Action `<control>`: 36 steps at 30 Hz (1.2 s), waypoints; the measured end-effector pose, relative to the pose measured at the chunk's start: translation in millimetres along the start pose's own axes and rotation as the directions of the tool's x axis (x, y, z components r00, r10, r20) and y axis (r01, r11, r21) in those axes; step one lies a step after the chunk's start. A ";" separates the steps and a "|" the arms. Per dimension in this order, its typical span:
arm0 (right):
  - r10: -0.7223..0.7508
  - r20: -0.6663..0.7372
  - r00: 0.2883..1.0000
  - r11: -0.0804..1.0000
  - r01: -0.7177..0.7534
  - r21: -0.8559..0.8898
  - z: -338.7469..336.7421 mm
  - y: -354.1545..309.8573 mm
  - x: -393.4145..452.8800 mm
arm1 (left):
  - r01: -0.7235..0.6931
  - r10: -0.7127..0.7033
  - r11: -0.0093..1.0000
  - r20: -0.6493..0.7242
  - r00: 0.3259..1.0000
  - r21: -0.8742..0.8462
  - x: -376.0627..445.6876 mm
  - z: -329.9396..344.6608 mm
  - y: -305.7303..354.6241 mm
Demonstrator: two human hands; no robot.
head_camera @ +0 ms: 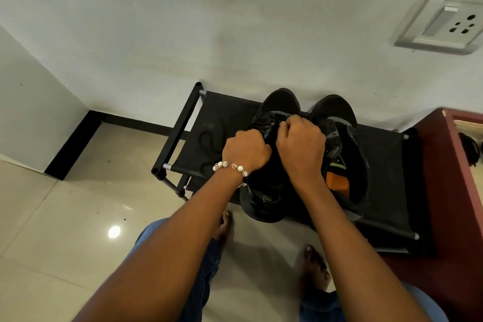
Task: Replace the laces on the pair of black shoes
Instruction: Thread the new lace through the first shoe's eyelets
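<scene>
Both your hands are on the left shoe (271,154) of the black pair, which sits w/ the right shoe (345,154) on top of a low black fabric rack (386,165) vs. the white wall; toes point at the wall, heels toward you. Your left hand (247,150) is curled into a fist at the shoe's left edge near the eyelets, fingers tucked under so what they pinch is hidden, prob. the upper or a lace end, can't tell which; your right hand (300,145) is curled too, knuckles up over the tongue area, thumb and fingertips pressed down at the top eyelets, clenched on part of the shoe, exact bit not visible. The two hands are nearly touching. The right shoe stands just beside, untouched, grey eyelet strip showing and an orange patch inside; a loose black lace (211,140) lies curled on the rack surface left of the shoes. A bead bracelet (231,167) is on your left wrist; your bare feet (315,269) and blue jeans are on the glossy tile floor (65,230); wall socket (444,21) upper right; a dark red cabinet (449,191) is beside the rack's right end.
</scene>
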State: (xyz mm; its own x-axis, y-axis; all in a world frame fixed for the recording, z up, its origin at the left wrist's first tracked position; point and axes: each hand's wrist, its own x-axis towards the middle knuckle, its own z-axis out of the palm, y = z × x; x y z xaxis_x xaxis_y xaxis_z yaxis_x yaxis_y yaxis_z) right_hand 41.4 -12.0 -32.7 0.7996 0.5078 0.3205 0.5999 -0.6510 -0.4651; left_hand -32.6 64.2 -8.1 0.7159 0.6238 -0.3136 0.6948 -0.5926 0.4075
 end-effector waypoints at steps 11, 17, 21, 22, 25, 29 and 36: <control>0.112 0.207 0.972 0.939 -0.172 0.299 -25.9 -2.3 10.7 | 0.007 -0.007 1.000 0.010 1.000 0.023 2.5 2.0 -1.1; -0.077 0.309 0.948 0.967 0.147 -0.210 -16.2 3.4 2.9 | 0.015 -0.015 0.999 -0.004 1.000 0.029 3.6 5.1 -0.5; 0.023 0.187 0.982 0.994 -0.043 0.103 -17.4 3.2 4.0 | 0.024 -0.023 0.999 -0.013 1.000 0.047 3.4 6.7 0.6; 0.043 0.147 0.988 0.974 -0.074 0.214 -19.0 2.6 4.4 | 0.026 -0.025 0.998 -0.019 1.000 0.055 3.2 6.9 1.0; 0.180 0.146 0.973 0.725 -0.231 0.648 -28.7 0.9 10.5 | 0.021 -0.020 0.999 -0.026 0.999 0.046 3.4 7.1 0.0; 0.308 0.312 0.899 0.180 -0.377 0.908 -38.7 -0.5 16.8 | 0.032 -0.031 0.999 -0.025 0.999 0.036 4.5 7.2 -0.8; -0.025 0.245 0.969 0.953 -0.051 0.298 -27.3 5.6 12.3 | 0.010 -0.009 0.998 -0.032 0.999 0.057 5.4 10.4 0.1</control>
State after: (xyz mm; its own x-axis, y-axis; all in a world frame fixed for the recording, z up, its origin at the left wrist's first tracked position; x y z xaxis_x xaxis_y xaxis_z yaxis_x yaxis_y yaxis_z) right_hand 55.3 -24.8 -8.9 0.7533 0.6466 0.1202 0.5231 -0.4784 -0.7053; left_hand -28.0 62.2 -18.6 0.7073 0.6450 -0.2893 0.7050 -0.6140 0.3549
